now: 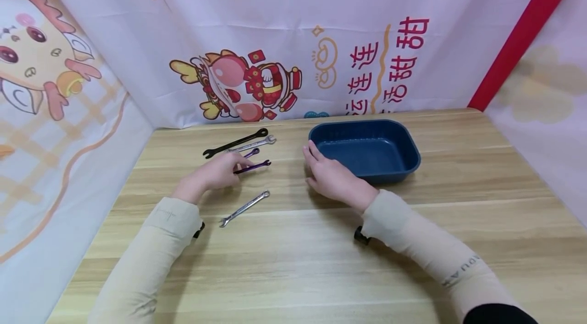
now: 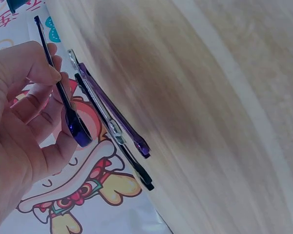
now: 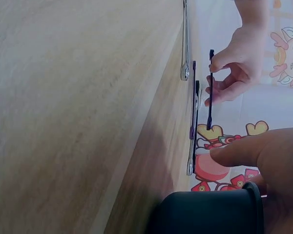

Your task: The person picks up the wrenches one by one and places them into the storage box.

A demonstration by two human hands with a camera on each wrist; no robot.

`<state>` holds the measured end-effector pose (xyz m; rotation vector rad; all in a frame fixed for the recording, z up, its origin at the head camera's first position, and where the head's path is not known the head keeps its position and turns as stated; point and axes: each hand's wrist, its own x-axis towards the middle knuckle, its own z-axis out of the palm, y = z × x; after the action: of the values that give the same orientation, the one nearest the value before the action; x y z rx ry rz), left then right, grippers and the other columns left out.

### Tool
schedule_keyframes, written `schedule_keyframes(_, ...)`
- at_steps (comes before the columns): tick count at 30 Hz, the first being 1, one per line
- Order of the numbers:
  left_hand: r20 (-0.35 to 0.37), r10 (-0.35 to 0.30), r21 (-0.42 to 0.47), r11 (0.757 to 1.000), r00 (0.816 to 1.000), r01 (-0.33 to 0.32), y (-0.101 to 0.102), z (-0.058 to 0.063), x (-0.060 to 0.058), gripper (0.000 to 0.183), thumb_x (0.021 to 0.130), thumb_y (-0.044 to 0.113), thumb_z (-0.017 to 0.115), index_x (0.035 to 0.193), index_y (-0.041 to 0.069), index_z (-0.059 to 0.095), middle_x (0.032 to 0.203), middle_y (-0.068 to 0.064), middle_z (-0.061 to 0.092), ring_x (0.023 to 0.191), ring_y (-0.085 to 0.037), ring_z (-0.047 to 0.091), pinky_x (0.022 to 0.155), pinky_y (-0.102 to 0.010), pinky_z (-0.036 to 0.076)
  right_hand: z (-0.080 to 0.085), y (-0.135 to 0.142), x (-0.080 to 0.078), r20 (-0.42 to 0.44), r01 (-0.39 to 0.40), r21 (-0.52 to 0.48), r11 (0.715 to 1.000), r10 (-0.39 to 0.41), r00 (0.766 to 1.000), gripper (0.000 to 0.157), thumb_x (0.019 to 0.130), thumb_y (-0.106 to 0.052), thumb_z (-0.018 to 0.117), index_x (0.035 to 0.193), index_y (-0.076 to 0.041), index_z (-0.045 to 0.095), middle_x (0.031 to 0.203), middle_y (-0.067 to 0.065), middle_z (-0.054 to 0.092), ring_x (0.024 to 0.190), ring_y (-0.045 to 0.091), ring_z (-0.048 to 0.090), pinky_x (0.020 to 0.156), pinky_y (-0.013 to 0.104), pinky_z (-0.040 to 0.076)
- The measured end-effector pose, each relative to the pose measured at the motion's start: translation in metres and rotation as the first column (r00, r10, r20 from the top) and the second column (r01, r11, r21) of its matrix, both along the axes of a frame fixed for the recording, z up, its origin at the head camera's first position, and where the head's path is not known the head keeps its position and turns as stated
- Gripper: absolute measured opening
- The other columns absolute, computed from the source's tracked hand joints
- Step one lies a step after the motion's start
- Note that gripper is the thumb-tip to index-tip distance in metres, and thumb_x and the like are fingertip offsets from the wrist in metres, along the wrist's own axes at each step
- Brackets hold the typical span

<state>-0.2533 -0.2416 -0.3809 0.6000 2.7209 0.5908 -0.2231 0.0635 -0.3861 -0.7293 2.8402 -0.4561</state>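
Note:
My left hand [image 1: 222, 168] pinches a dark purple combination wrench [image 1: 254, 166] between thumb and fingers, above the table; the left wrist view shows its ring end pointing down. Just behind that hand lie another purple wrench [image 2: 115, 112], a silver wrench [image 1: 261, 144] and a longer black wrench [image 1: 238, 143], close together and partly overlapping. Nearer the front, a separate silver wrench [image 1: 244, 209] lies on the table. My right hand [image 1: 334, 177] rests at the left side of a dark blue rectangular bin [image 1: 394, 177], fingers extended along its rim; exact finger contact is partly hidden.
Everything lies on a wood-grain table [image 1: 293, 263]. A printed cloth [image 1: 275, 23] with cartoon figures hangs behind the back edge and at both sides. The bin stands toward the back right, and its visible inside floor is bare.

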Motion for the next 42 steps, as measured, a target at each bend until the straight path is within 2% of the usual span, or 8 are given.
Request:
schedule_keyframes(2, -0.019, -0.009, -0.004, 1.0, 1.0, 0.009, 0.001, -0.001, 0.0, 0.061, 0.074, -0.013, 0.068, 0.133, 0.003, 0.068, 0.116, -0.016, 0.065, 0.088, -0.025, 0.059, 0.069, -0.035, 0.052, 0.0, 0.002, 0.0, -0.003, -0.009, 0.007, 1.0, 0.009, 1.0, 0.084, 0.1, -0.026, 0.068, 0.164, -0.006, 0.016, 0.17, 0.012, 0.005, 0.099, 0.029, 0.07, 0.083, 0.036, 0.057)
schedule_keyframes(4, -0.038, -0.015, -0.013, 1.0, 0.999, 0.015, 0.003, -0.001, 0.0, 0.06, 0.075, -0.013, 0.067, 0.132, 0.005, 0.07, 0.115, -0.014, 0.066, 0.091, -0.025, 0.059, 0.074, -0.036, 0.052, 0.0, 0.003, 0.0, -0.007, -0.015, 0.019, 1.0, 0.016, 1.0, 0.084, 0.1, -0.028, 0.068, 0.164, -0.007, 0.017, 0.17, 0.011, 0.006, 0.119, 0.033, 0.064, 0.093, 0.041, 0.055)
schedule_keyframes(8, -0.069, -0.027, -0.025, 0.999, 0.997, 0.025, 0.006, 0.001, -0.001, 0.056, 0.077, -0.012, 0.065, 0.13, 0.004, 0.071, 0.115, -0.014, 0.068, 0.098, -0.027, 0.059, 0.083, -0.041, 0.051, 0.002, 0.005, -0.001, -0.008, -0.016, 0.033, 0.999, 0.016, 1.0, 0.083, 0.101, -0.033, 0.067, 0.164, -0.008, 0.019, 0.17, 0.009, 0.006, 0.136, 0.033, 0.051, 0.102, 0.046, 0.048)
schedule_keyframes(14, -0.077, -0.053, -0.017, 0.999, 0.996, 0.052, 0.014, 0.007, -0.003, 0.049, 0.082, -0.011, 0.066, 0.129, 0.0, 0.07, 0.118, -0.017, 0.068, 0.098, -0.027, 0.061, 0.087, -0.043, 0.053, 0.005, 0.008, -0.002, -0.018, -0.004, 0.038, 0.999, 0.004, 1.0, 0.085, 0.1, -0.041, 0.066, 0.164, -0.009, 0.021, 0.17, 0.008, 0.008, 0.144, 0.033, 0.04, 0.106, 0.048, 0.045)
schedule_keyframes(20, -0.084, -0.074, -0.012, 0.997, 0.994, 0.074, 0.021, 0.013, -0.004, 0.045, 0.084, -0.009, 0.068, 0.128, 0.0, 0.071, 0.114, -0.015, 0.07, 0.093, -0.024, 0.061, 0.08, -0.039, 0.052, 0.006, 0.017, -0.002, -0.027, -0.008, 0.047, 0.999, 0.009, 1.0, 0.085, 0.1, -0.047, 0.063, 0.164, -0.012, 0.02, 0.171, 0.005, 0.008, 0.151, 0.034, 0.024, 0.113, 0.054, 0.034)
schedule_keyframes(28, -0.048, -0.044, -0.017, 0.999, 0.998, 0.043, 0.024, 0.013, -0.004, 0.047, 0.083, -0.008, 0.068, 0.128, 0.005, 0.073, 0.112, -0.011, 0.069, 0.092, -0.025, 0.058, 0.077, -0.037, 0.05, 0.011, 0.037, 0.0, -0.058, -0.009, 0.079, 0.997, 0.014, 0.998, 0.085, 0.1, -0.05, 0.061, 0.164, -0.01, 0.022, 0.17, 0.007, 0.011, 0.152, 0.035, 0.022, 0.114, 0.055, 0.032)
schedule_keyframes(33, -0.05, -0.029, -0.023, 0.999, 0.998, 0.028, 0.028, 0.014, -0.003, 0.047, 0.084, -0.007, 0.069, 0.129, 0.006, 0.072, 0.113, -0.012, 0.068, 0.092, -0.025, 0.058, 0.078, -0.038, 0.049, 0.016, 0.056, 0.001, -0.096, -0.016, 0.084, 0.996, 0.024, 0.995, 0.086, 0.1, -0.055, 0.058, 0.162, -0.007, 0.026, 0.169, 0.012, 0.015, 0.151, 0.036, 0.023, 0.116, 0.054, 0.029)
schedule_keyframes(42, -0.089, -0.057, 0.011, 0.998, 0.994, 0.058, 0.029, 0.016, -0.004, 0.046, 0.083, -0.006, 0.069, 0.127, 0.005, 0.072, 0.108, -0.009, 0.07, 0.093, -0.023, 0.06, 0.084, -0.041, 0.051, 0.015, 0.095, -0.001, -0.094, -0.007, 0.029, 1.0, 0.01, 0.996, 0.092, 0.097, -0.065, 0.053, 0.163, -0.009, 0.024, 0.17, 0.011, 0.014, 0.153, 0.035, 0.02, 0.115, 0.057, 0.029)
